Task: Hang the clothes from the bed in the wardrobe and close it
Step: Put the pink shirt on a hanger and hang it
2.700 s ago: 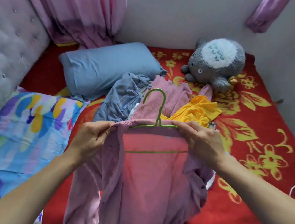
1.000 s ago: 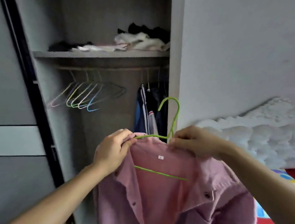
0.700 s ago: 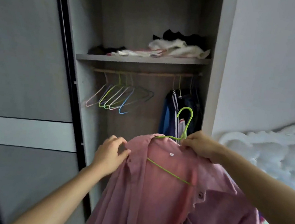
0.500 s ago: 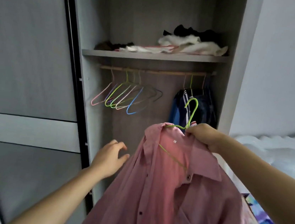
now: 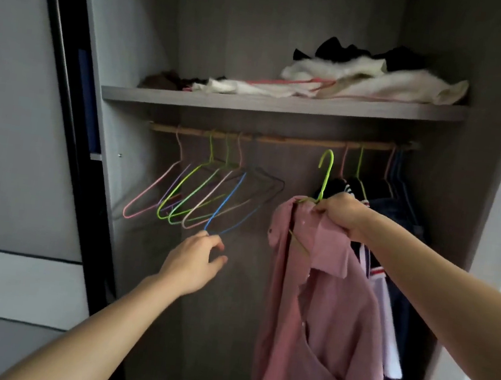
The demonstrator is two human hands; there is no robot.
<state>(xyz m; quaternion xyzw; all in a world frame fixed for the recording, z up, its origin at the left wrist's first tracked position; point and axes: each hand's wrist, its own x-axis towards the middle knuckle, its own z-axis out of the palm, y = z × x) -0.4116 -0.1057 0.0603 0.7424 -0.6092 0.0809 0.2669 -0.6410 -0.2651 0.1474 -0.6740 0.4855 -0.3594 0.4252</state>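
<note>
Pink shirt (image 5: 324, 293) on hanger (image 5: 325, 173), gripped by right hand (image 5: 339, 212); left hand (image 5: 193, 258) loose; hook onto rod (image 5: 280, 138) at 12 o'clock.

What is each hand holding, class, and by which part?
Right hand grips the green hanger at its hook's base, shirt collar bunched in. Left hand holds nothing, just below the blue hanger.

The shirt (image 5: 319, 309) is pink, on a green hanger (image 5: 325, 173). Empty hangers (image 5: 198, 196) are pink, green and blue. The wardrobe (image 5: 284, 105) is grey.
</note>
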